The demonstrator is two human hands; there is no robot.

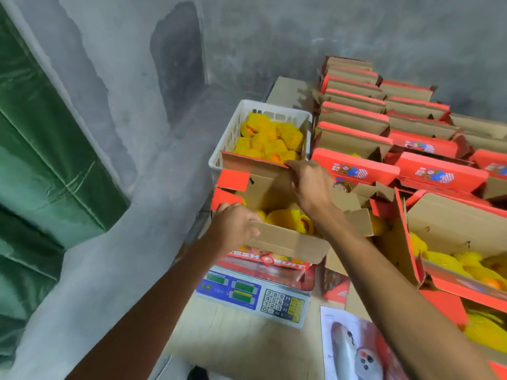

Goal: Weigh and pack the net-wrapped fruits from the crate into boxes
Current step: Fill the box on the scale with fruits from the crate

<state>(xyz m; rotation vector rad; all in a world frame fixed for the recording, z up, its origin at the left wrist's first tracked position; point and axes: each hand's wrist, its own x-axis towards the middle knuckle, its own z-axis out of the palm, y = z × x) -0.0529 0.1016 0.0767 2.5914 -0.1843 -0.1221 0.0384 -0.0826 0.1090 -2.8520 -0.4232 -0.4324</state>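
At frame centre the open cardboard box (274, 215), loaded with net-wrapped fruits (288, 219), sits on the scale (255, 292). Judged heavy with floppy flaps, it is best lifted by its walls or base. The right hand (310, 185) pinches the far flap; the left hand (236, 223) grips the near-left edge. The fruits look soft-cushioned, bruisable; more fill the white crate (233, 133) above.

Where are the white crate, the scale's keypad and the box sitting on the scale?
white crate (222, 149): head view, on its slotted left wall.
scale's keypad (275, 300): head view, on the number keys.
box on the scale (290, 244): head view, on its near cardboard flap.
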